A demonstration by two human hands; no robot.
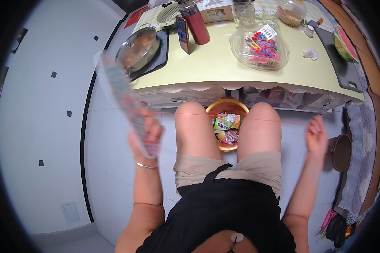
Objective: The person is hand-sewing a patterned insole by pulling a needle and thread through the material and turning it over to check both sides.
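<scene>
My left hand (151,128) grips a long, pale, see-through strip (121,89) with faint coloured patches. Motion smears it, so I cannot make out its exact kind. From beside that hand a thin red thread (291,122) runs taut across my knees to the right. At its other end my right hand (316,135) is closed, fingertips pinching the thread. Ahead on the table, a clear plastic tray (236,49) holds a tangle of bright coloured threads (264,52), small yellow-handled scissors (253,44) and a white card with holes (267,32).
A lidded pan (138,48), a phone (183,35), a red bottle (197,27) and a tissue box (215,10) stand on the table. Cut watermelon (345,44) lies at the right. Below, a bin with wrappers (226,124) sits between my knees; a brown bin (340,152) stands right.
</scene>
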